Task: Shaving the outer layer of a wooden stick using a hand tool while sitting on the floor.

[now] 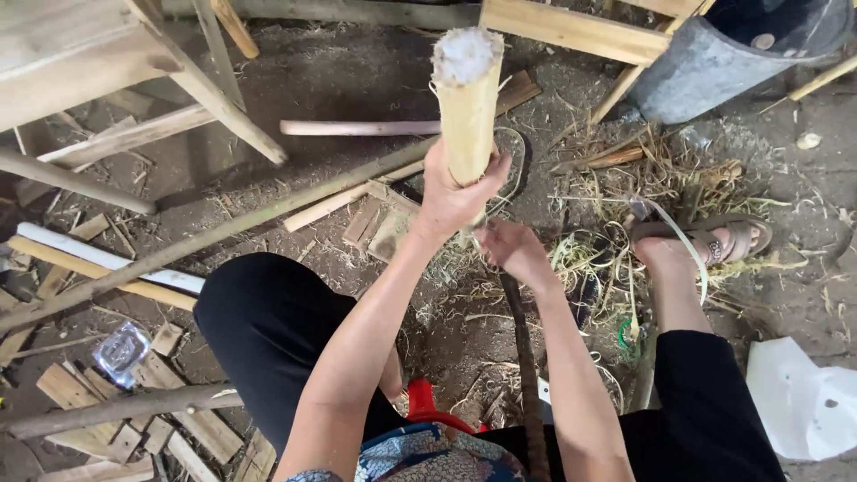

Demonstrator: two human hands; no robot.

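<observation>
Dirt floor (375, 80) all around, littered with wood offcuts, split slats and dry yellow shavings, with a grey metal tub (714, 62) off at the top right and rough timber framing at the upper left. Seated low with knees apart, the person holds a pale bamboo section (467, 112) upright between the legs, its cut top showing white pith.

From where I stand, the work looks like trimming at the lower end of the bamboo with a long dark blade (522, 357). To do it well, I would judge the piece should be kept steady and upright, the upper grip well above the cutting edge, and the strokes sent downward and away from the sandalled foot (714, 241) just beside the shavings.

Fingers of the left hand (455, 192) are wrapped tight around the bamboo's lower half. The right hand (513, 250) sits just below, closed near the base of the piece and the top of the blade; whether it grips the blade itself or only a strip, I cannot tell from this angle.
</observation>
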